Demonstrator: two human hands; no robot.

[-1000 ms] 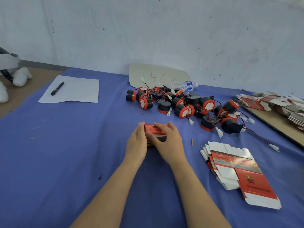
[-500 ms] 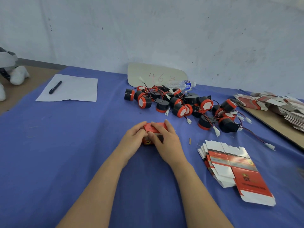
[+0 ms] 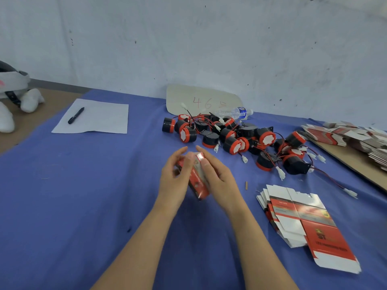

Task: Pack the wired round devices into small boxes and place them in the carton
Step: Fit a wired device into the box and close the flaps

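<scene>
Both hands are engaged on one small box (image 3: 198,184), red, held tilted between them clear of the blue cloth (image 3: 83,195). The left hand (image 3: 173,181) grips its left side. The right hand (image 3: 219,181) grips the right side, thumb on the upper end; motion blur hides finer finger detail. The pile of wired round devices (image 3: 236,137) lies just beyond the right hand. The flat box blanks (image 3: 303,222) lie right of the right forearm. A paper sheet (image 3: 98,118) with a pen (image 3: 75,115) lies well beyond the left hand.

A blue table (image 3: 62,206) is carrying paper (image 3: 100,122) at ten o'clock, a heap of round devices (image 3: 228,141) at one o'clock and flat boxes (image 3: 297,222) at four o'clock
</scene>
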